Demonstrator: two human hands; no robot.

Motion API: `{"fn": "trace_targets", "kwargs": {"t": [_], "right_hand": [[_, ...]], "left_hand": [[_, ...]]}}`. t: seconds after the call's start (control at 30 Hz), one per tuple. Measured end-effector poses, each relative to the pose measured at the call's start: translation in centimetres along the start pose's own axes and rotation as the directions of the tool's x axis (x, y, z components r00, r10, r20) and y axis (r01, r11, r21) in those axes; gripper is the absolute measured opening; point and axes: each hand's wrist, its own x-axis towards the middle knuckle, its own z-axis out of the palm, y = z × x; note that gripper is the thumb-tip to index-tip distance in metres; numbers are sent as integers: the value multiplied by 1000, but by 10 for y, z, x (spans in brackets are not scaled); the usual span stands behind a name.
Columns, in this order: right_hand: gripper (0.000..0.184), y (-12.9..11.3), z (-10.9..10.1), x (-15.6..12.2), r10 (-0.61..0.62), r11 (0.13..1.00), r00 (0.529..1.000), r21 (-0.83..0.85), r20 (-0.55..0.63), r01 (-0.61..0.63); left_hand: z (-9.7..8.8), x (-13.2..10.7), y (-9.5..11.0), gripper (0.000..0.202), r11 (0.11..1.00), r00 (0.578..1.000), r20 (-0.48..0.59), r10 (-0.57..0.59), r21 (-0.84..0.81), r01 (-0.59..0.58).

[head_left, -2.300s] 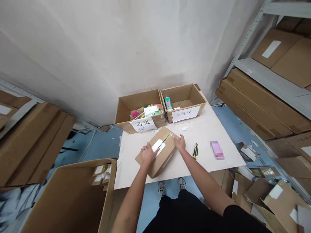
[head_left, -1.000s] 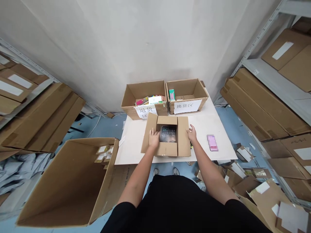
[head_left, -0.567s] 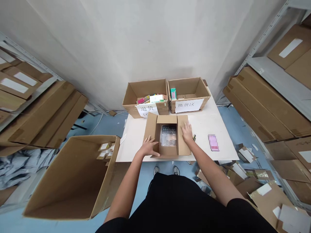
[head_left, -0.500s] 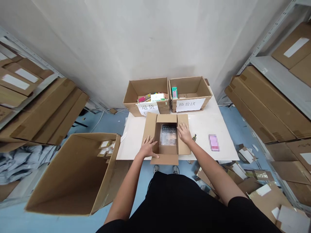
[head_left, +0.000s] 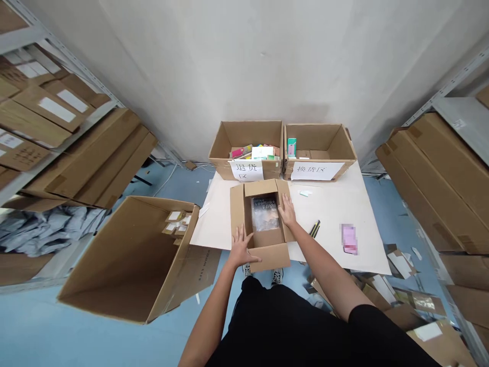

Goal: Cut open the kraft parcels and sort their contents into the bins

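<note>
An opened cardboard box (head_left: 267, 258) sits at the front edge of the table, its flaps folded outward. Inside it lies a dark book (head_left: 265, 214) with white lettering, seemingly in clear wrap. My left hand (head_left: 240, 247) rests with fingers spread on the box's near left corner and flap. On the right flap lies my right hand (head_left: 287, 210), fingers stretched out. Just right of that forearm, a yellow-and-black utility knife (head_left: 315, 229) lies on the table.
Two open cartons, the left one (head_left: 225, 168) and the right one (head_left: 340, 171), stand at the table's back with handwritten paper signs and small goods inside. A pink blurred item (head_left: 349, 238) lies right. A large open carton (head_left: 153, 311) stands left; flattened cardboard (head_left: 405, 316) litters the floor right.
The view has swung a little, shifting the scene. The box is turned slightly, with both hands still on its flaps. The utility knife and a small scrap now show more plainly.
</note>
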Motion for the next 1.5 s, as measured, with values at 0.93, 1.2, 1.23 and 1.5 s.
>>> {"fn": "trace_targets", "kwargs": {"t": [0.93, 1.2, 1.23, 1.5], "right_hand": [[67, -104, 100, 32, -155, 985, 981, -55, 116, 162], [63, -171, 149, 8, -107, 914, 910, -320, 401, 248], [64, -173, 160, 6, -59, 903, 905, -365, 421, 228], [93, -143, 219, 5, 288, 785, 753, -596, 592, 168]], "left_hand": [[-42, -27, -120, 50, 998, 952, -302, -42, -66, 24], [-67, -2, -140, 69, 995, 972, -221, 80, -42, -91], [-67, 0, -144, 70, 994, 975, -208, 79, -51, -92], [-55, 2, -149, 68, 988, 979, -185, 84, -111, -106]]}}
